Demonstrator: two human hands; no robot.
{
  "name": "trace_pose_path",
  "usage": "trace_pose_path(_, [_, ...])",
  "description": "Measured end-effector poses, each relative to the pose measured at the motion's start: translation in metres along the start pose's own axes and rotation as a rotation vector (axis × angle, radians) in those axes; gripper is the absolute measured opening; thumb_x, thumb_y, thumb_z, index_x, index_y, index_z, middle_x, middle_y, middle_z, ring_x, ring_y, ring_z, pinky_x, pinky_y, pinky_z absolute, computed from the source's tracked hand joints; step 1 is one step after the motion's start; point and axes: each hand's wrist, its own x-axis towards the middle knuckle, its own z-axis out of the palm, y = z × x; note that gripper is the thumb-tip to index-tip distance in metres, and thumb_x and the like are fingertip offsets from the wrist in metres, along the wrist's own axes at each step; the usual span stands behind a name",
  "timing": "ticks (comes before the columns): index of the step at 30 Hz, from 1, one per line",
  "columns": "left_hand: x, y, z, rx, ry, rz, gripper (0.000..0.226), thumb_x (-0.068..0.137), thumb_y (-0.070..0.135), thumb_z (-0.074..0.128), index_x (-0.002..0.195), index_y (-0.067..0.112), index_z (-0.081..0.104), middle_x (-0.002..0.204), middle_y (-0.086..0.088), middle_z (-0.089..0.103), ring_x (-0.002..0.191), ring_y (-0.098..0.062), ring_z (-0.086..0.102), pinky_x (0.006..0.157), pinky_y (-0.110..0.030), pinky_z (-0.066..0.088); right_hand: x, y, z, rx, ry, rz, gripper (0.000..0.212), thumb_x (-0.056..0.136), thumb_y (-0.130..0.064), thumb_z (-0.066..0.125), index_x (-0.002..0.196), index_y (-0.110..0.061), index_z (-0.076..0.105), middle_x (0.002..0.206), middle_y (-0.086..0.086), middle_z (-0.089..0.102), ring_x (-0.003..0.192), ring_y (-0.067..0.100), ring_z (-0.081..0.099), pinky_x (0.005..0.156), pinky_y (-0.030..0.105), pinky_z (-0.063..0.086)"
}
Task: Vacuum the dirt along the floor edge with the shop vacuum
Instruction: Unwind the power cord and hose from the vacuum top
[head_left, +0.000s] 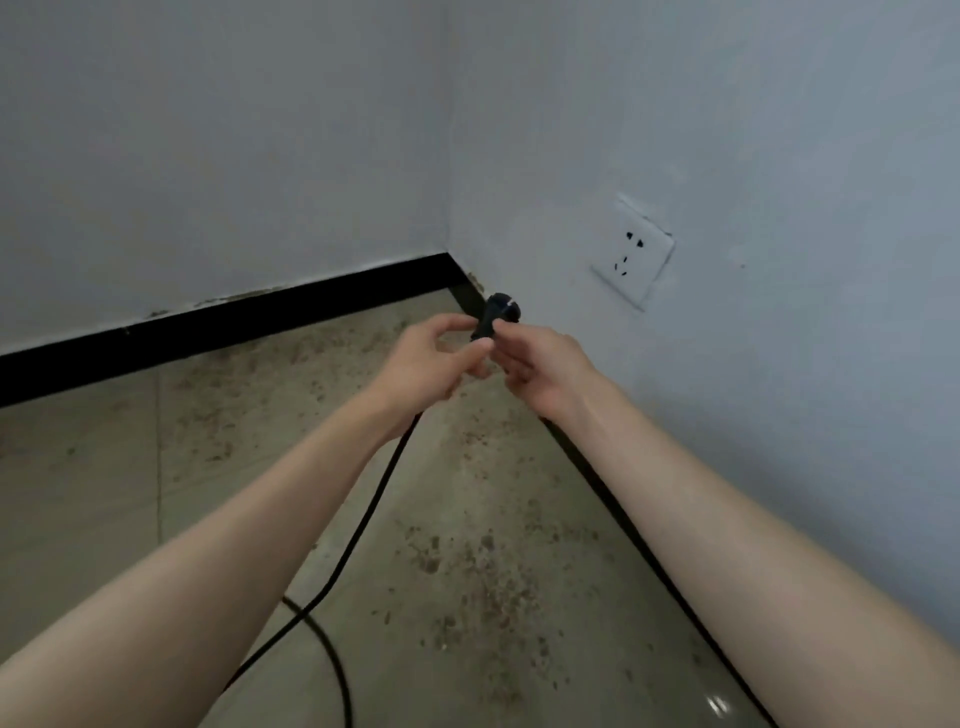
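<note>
At the bottom of the frame our two forearms reach forward, and between them the black cord (363, 514) runs over the floor (93, 493), with a loop near the lower middle. This loop lies close to where we stand, so a foot can catch it and pull the plug from our fingers.

Further on, in the middle of the frame, our hands come together on the plug (496, 312). The left hand (431, 364) pinches its lower part, and the right hand (540, 364) holds it from the other side; the grip is only with fingertips, so it can slip.

The dirt (478, 566) lies scattered on the tiles along the black baseboard (260, 317), towards the corner. We do not see the vacuum itself.

Farthest, right of the middle, the socket (631, 249) sits on the wall (779, 156), near the plug but not touching. If the pins are turned wrongly they will not enter, and fingers too near the pins risk a shock.
</note>
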Motion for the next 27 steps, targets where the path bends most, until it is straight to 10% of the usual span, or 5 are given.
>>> trace_pose_path(3, [0.023, 0.013, 0.022, 0.127, 0.128, 0.111, 0.027, 0.091, 0.019, 0.062, 0.118, 0.017, 0.065, 0.069, 0.003, 0.056, 0.052, 0.000, 0.049, 0.045, -0.005, 0.032, -0.007, -0.027, -0.020, -0.477, 0.160, -0.241, 0.011, 0.094, -0.014, 0.057, 0.090, -0.008, 0.066, 0.094, 0.009, 0.069, 0.082, 0.017, 0.063, 0.069, 0.026, 0.049])
trace_pose_path(8, [0.057, 0.024, 0.058, 0.087, 0.185, 0.106, 0.026, 0.090, 0.027, 0.064, 0.113, 0.017, 0.070, 0.101, -0.007, 0.069, 0.087, -0.018, 0.060, 0.066, -0.022, 0.040, 0.002, -0.074, -0.091, -2.010, 0.507, -1.171, 0.028, 0.079, -0.016, 0.071, 0.104, -0.003, 0.069, 0.107, 0.017, 0.068, 0.114, 0.034, 0.059, 0.103, 0.047, 0.038])
trace_pose_path(12, [0.070, 0.031, 0.095, 0.076, 0.189, 0.087, 0.026, 0.089, 0.029, 0.064, 0.112, 0.016, 0.070, 0.104, -0.015, 0.066, 0.099, -0.032, 0.059, 0.073, -0.033, 0.044, -0.013, -0.125, -0.132, -2.816, 0.651, -0.898, 0.065, 0.096, -0.045, 0.040, 0.151, -0.013, 0.026, 0.159, 0.018, 0.019, 0.148, 0.036, 0.010, 0.106, 0.059, -0.016])
trace_pose_path(17, [0.092, 0.032, 0.126, 0.034, 0.220, 0.079, 0.030, 0.090, 0.033, 0.063, 0.115, 0.019, 0.068, 0.111, 0.000, 0.067, 0.103, -0.018, 0.059, 0.079, -0.025, 0.042, -0.017, -0.135, -0.141, -3.055, 0.692, -0.814, 0.067, 0.099, -0.053, 0.006, 0.153, -0.016, -0.009, 0.161, 0.013, -0.012, 0.147, 0.037, -0.014, 0.098, 0.063, -0.029])
trace_pose_path(27, [0.111, 0.025, 0.133, -0.127, 0.234, 0.219, 0.023, 0.091, 0.023, 0.062, 0.111, 0.015, 0.069, 0.087, 0.003, 0.064, 0.083, -0.011, 0.056, 0.073, -0.022, 0.044, -0.008, -0.134, -0.145, -3.033, 0.727, -0.954, 0.068, 0.099, -0.052, 0.005, 0.153, -0.014, -0.008, 0.162, 0.016, -0.009, 0.147, 0.039, -0.011, 0.104, 0.062, -0.018])
